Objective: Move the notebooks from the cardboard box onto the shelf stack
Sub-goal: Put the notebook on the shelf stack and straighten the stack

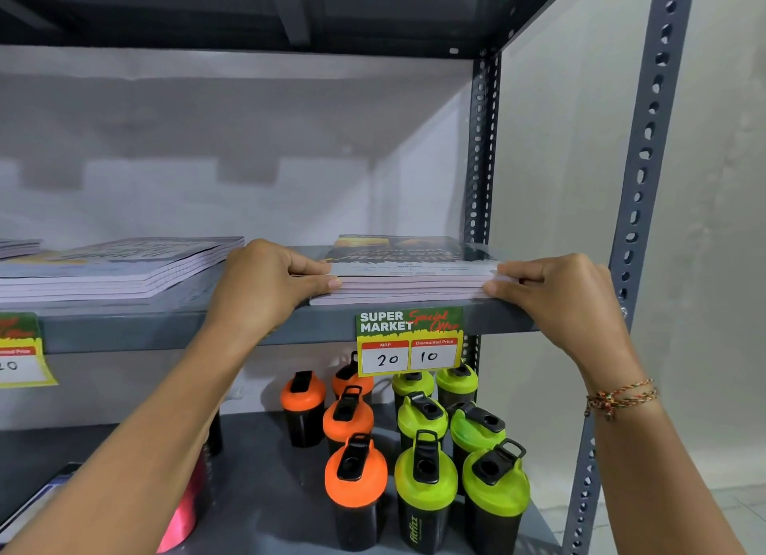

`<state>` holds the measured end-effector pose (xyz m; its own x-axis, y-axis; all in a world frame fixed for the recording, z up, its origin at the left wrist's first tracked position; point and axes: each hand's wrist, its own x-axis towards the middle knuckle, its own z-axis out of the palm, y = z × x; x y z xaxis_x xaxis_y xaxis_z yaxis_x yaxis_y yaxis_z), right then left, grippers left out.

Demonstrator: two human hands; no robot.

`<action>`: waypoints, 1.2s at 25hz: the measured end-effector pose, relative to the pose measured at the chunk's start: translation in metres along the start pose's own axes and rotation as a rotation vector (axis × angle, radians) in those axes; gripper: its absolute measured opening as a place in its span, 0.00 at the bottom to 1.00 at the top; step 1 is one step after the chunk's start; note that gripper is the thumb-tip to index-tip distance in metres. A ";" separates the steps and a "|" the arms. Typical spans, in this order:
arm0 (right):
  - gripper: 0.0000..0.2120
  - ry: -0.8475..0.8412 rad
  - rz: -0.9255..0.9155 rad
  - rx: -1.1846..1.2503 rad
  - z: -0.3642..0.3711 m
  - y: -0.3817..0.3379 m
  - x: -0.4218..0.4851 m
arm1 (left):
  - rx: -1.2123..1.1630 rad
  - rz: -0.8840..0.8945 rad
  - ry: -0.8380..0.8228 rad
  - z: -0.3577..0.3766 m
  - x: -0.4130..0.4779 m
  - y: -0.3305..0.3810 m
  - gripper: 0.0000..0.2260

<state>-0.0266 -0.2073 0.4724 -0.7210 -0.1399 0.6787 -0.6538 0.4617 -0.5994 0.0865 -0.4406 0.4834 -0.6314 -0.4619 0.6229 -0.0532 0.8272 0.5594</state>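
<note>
A stack of several notebooks [408,272] with a dark printed cover lies flat on the grey metal shelf [290,326], near its right post. My left hand [269,283] grips the stack's left edge, thumb on top and fingers at the side. My right hand [555,293] holds the right edge the same way. A second stack of notebooks [120,268] rests on the same shelf to the left. The cardboard box is not in view.
A price tag [409,341] reading 20 and 10 hangs from the shelf lip under the stack. On the shelf below stand several shaker bottles with orange lids [355,471] and green lids [427,476]. Perforated grey posts [638,206] frame the right side.
</note>
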 end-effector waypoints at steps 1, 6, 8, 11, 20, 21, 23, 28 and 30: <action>0.13 -0.004 0.000 0.011 0.000 0.000 0.000 | 0.004 0.008 0.001 0.000 0.000 -0.001 0.13; 0.10 0.013 -0.012 -0.001 0.002 0.000 0.001 | 0.029 0.032 0.021 0.001 0.000 0.001 0.13; 0.10 0.010 -0.021 -0.020 0.002 -0.001 0.000 | 0.034 0.039 0.029 0.002 -0.002 0.001 0.13; 0.12 -0.001 -0.041 -0.063 0.001 -0.003 -0.001 | 0.042 0.030 0.040 0.003 -0.003 0.002 0.14; 0.14 0.009 0.003 -0.028 0.000 -0.001 -0.001 | 0.016 -0.017 0.102 0.000 -0.012 0.007 0.14; 0.14 0.003 0.004 -0.022 0.000 -0.001 -0.001 | 0.021 -0.021 0.111 -0.001 -0.014 0.008 0.14; 0.14 -0.009 0.009 -0.009 -0.001 -0.001 -0.002 | 0.025 -0.026 0.120 -0.003 -0.016 0.008 0.14; 0.14 -0.014 0.014 -0.006 0.000 0.000 -0.002 | 0.023 -0.038 0.110 -0.003 -0.015 0.006 0.14; 0.14 -0.022 0.012 -0.008 0.000 0.000 -0.001 | 0.028 -0.034 0.108 -0.002 -0.014 0.004 0.14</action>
<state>-0.0253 -0.2073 0.4717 -0.7336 -0.1535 0.6621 -0.6436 0.4701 -0.6040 0.0962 -0.4310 0.4781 -0.5418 -0.5201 0.6602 -0.0954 0.8185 0.5666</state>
